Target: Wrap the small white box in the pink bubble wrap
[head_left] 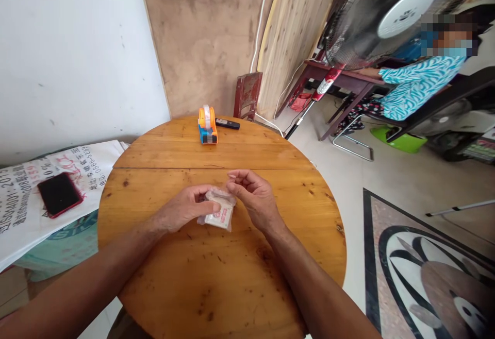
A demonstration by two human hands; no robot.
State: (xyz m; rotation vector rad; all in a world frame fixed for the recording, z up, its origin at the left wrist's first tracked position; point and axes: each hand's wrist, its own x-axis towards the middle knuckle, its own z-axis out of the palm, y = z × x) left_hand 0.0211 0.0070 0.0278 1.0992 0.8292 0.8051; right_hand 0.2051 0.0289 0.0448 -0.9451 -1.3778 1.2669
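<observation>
A small pale box with red print [223,216] sits inside a clear plastic bag [218,193] above the middle of the round wooden table [201,282]. My left hand [189,206] grips the bagged box from its left side, thumb lying across the top face. At the upper right corner of the bag is my right hand [253,195], its thumb and forefinger pinched together at the edge of the plastic. Whether a bit of the bag is between those fingertips is too small to make out.
Toward the far edge stand an orange and blue tape dispenser [208,128] and a black handheld device [227,123]. A phone [60,195] lies on white printed sacking at left. Behind right are a fan [386,19] and a seated person [417,86].
</observation>
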